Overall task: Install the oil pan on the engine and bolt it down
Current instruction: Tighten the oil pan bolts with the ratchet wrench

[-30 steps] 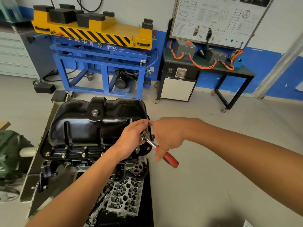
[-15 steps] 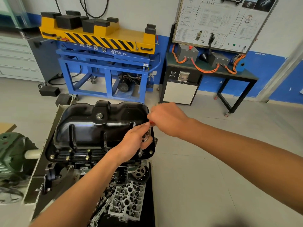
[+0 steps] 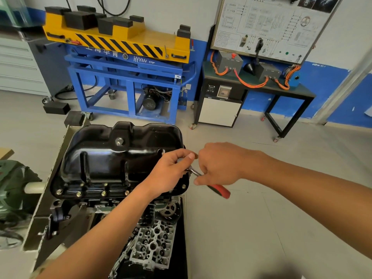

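Two hands in my single view, the head camera, both at the right-hand end of the oil pan (image 3: 112, 158).

- Oil pan: glossy black, seated upside down on the engine (image 3: 120, 201), sump uppermost. A drain plug (image 3: 118, 141) sits on its top face. Bolts (image 3: 103, 193) stand in a row along the near flange, and one more shows at the right corner.
- Ratchet (image 3: 218, 190): chrome head, red-and-black handle. The head is over the pan's right flange, and the handle runs out to the right and toward me.
- Left hand (image 3: 171, 174): fingers curled down over the ratchet's head, grasping it. I cannot see the socket or any bolt beneath it.
- Right hand (image 3: 217, 164): clasped round the ratchet's handle, with the red end sticking out below it.
- Sprocket (image 3: 170, 210): on the engine's end, just below the pan.
- Cylinder head (image 3: 153, 244): bare metal, lying below the engine, nearer to me.
- Green motor (image 3: 14, 188): at my far left, partly out of frame.
- Blue stand (image 3: 124, 93): against the back wall, carrying a yellow platform (image 3: 120, 40) with black hazard stripes and black blocks.
- Wiring board (image 3: 271, 23): upright at the back of a dark surface (image 3: 281, 90) on castors. Orange cables (image 3: 247, 82) loop between the grey boxes there.
- Floor (image 3: 261, 228): pale grey tile.
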A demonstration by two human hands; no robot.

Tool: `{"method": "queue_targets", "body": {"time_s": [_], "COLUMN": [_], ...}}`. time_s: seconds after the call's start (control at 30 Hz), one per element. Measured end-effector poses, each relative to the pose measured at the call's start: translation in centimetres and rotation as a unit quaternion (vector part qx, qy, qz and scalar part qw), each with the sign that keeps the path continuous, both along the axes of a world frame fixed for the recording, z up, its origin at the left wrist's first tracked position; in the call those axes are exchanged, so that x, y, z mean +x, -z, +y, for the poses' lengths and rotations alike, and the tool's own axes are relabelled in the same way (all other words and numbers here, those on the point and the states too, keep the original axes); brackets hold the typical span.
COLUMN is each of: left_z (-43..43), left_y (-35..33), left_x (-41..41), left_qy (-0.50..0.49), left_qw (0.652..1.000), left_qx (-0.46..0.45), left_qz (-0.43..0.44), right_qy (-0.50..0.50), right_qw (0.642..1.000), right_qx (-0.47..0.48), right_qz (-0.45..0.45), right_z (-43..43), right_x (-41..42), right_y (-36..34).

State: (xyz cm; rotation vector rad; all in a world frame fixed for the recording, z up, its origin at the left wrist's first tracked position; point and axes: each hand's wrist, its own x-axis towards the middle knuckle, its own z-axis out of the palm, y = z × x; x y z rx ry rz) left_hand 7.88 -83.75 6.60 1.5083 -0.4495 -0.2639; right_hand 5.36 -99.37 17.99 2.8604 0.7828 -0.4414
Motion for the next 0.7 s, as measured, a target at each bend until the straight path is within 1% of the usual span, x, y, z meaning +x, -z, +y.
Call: {"method": "queue_targets", "body": {"time_s": [0.1,0.17,0.27,0.37,0.4,0.5,0.6,0.63,0.7], "left_z": [-0.1,0.2,0.7,0.6,0.6,0.5,0.6,0.5,0.4], "left_y": [0.0,0.0,-0.2,-0.6,-0.6,-0.7,-0.8,-0.8,-0.7], "left_x": [-0.3,-0.3,-0.3,-0.3,-0.2,-0.2,-0.1,-0.1,-0.1], "left_qy": [-0.011,-0.019,-0.009,0.0,0.009,0.022,0.011,0.006,0.001], "left_qw": [1.0,1.0,0.998,0.997,0.997,0.995,0.996,0.997,0.997], "left_qx": [-0.002,-0.022,-0.064,-0.07,-0.075,-0.091,-0.082,-0.071,-0.061], "left_qz": [-0.016,-0.009,0.001,0.011,0.019,0.047,0.046,0.042,0.048], "right_qy": [-0.008,0.001,0.019,0.047,0.043,-0.005,0.055,0.063,0.058], "right_qw": [1.0,0.999,0.994,0.979,0.977,0.984,0.974,0.974,0.983], "right_qx": [0.012,0.033,0.098,0.167,0.173,0.156,0.177,0.167,0.105], "right_qz": [-0.007,-0.002,0.04,0.103,0.117,0.08,0.132,0.142,0.136], "right_z": [1.1,1.9,3.1,4.4,4.8,5.7,5.2,4.8,3.8], "right_x": [-0.5,-0.7,-0.9,-1.6,-1.9,-2.7,-2.4,-2.3,-1.7], "right_y": [0.8,0.8,0.7,1.0,1.2,1.4,1.3,1.2,1.0]}}
